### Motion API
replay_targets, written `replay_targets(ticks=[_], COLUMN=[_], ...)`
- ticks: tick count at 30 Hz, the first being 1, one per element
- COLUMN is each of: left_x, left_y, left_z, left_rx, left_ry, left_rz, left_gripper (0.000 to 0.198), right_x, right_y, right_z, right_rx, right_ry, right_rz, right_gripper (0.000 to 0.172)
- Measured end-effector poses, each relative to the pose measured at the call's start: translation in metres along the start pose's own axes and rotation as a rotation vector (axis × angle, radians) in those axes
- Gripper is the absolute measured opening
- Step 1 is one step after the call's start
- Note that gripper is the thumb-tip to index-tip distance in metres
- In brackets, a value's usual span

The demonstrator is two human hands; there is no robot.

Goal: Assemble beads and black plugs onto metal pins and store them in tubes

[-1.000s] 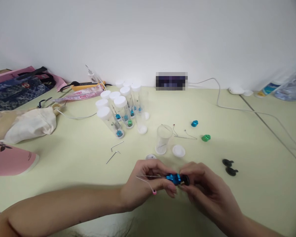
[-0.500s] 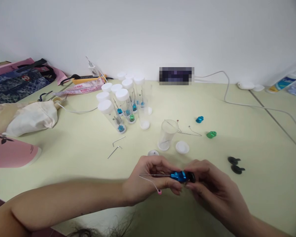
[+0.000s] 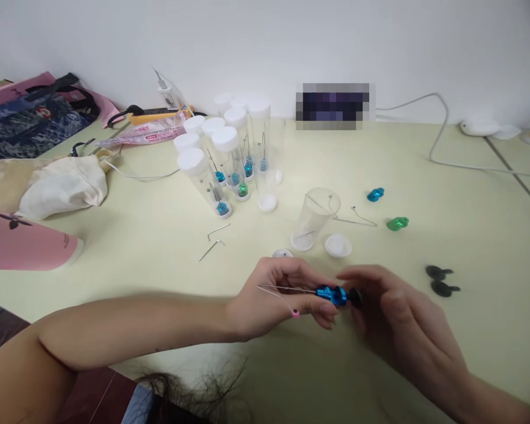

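Note:
My left hand (image 3: 269, 300) pinches a blue metal fitting (image 3: 332, 295) between thumb and fingers. From the fitting a thin bent wire (image 3: 287, 289) runs leftward over the palm and doubles back to a small pink bead (image 3: 295, 313). A black disc-shaped piece (image 3: 355, 297) sits on the fitting's right end. Around that end is my right hand (image 3: 401, 312), its thumb lifted away and its fingers apart; whether a fingertip touches the disc is hidden. Just beyond the hands stand an uncapped clear tube (image 3: 311, 221) and a loose white cap (image 3: 338, 245).
Several white-capped clear tubes (image 3: 198, 182) stand at back left. Two hex keys (image 3: 212, 250) lie before them. To the right are a blue fitting (image 3: 375, 194), a green fitting (image 3: 398, 224) and two black pieces (image 3: 444, 288). A pink cup (image 3: 30, 241) lies at left.
My right hand has loosened from the black disc, its thumb lifting away. More of the disc and fitting shows, still in my left hand. The camera view has shifted somewhat.

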State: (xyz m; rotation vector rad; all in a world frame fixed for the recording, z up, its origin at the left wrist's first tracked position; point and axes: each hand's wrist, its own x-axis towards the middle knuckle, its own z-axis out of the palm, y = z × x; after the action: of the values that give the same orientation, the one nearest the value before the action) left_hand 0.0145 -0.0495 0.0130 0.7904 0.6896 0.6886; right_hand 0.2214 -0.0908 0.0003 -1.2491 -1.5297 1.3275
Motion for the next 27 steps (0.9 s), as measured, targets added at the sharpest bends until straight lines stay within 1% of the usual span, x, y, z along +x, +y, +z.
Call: replay_targets(ticks=[1,3,6,8,11,17,22,27], left_x=[0.0004,0.0008,0.0006,0.0003,0.0001,0.0001,-0.0017,-0.0016], left_y=[0.0004,0.0011,0.0022,0.0024,0.0016,0.0012,0.0012,-0.0003], left_z=[0.0002,0.0012,0.003,0.0036,0.0032,0.0033,0.004,0.0023], left_rx=[-0.011,-0.035,-0.073,-0.086,-0.089,-0.107,-0.113,-0.087], left_ry=[-0.001,-0.01,-0.027,-0.036,-0.043,-0.024,-0.048,-0.035], left_rz=[0.007,0.014,0.016,0.013,0.023,0.042,0.031,0.046], left_gripper=[0.021,0.02,0.018,0.017,0.019,0.018,0.019,0.019], right_x=[-0.0012,-0.0027,-0.0018,0.0001,0.002,-0.0013,0.0005,-0.0012], right_y=[0.0006,-0.0003,-0.0056,-0.0084,-0.008,-0.0028,-0.0037,-0.0025], right_z=[0.0002,-0.0001,-0.0017,-0.0023,-0.0014,-0.0007,-0.0018,-0.0019], right_rx=[0.04,0.051,-0.074,-0.131,-0.137,0.017,-0.074,0.0], right_ry=[0.042,0.07,0.03,0.013,-0.006,0.067,-0.028,0.057], right_rz=[-0.002,-0.015,-0.056,-0.077,-0.052,-0.019,-0.04,-0.084], right_gripper=[0.038,0.033,0.029,0.031,0.038,0.036,0.05,0.042])
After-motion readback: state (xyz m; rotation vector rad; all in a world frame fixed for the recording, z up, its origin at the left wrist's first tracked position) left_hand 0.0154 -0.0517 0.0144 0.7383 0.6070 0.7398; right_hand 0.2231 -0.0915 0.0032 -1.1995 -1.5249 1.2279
